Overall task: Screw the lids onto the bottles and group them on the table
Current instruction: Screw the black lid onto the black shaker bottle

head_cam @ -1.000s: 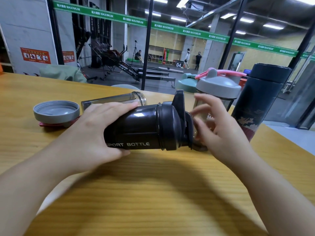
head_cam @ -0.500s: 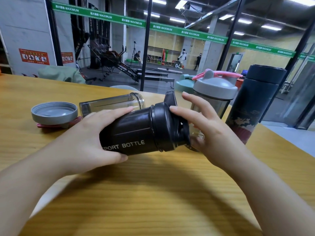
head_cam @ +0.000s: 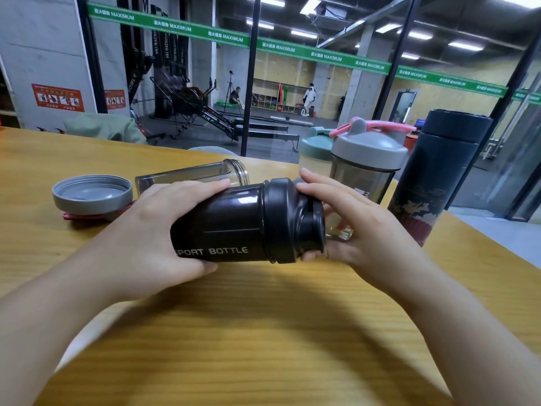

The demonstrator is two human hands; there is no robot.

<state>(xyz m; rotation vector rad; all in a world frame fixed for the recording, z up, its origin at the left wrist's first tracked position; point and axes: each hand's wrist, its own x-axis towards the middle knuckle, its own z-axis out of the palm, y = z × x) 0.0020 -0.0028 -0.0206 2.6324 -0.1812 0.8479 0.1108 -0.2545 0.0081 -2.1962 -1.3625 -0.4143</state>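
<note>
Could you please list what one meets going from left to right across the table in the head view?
loose grey lid → left hand → black sport bottle → right hand → dark flask

At the centre of the frame your left hand (head_cam: 164,230) grips the black bottle (head_cam: 222,227), held on its side above the table (head_cam: 234,332). Your right hand (head_cam: 351,227) curls round its black lid (head_cam: 289,221). At left lie a grey lid (head_cam: 90,196) and a clear bottle (head_cam: 193,174); three capped bottles stand at right.
</note>
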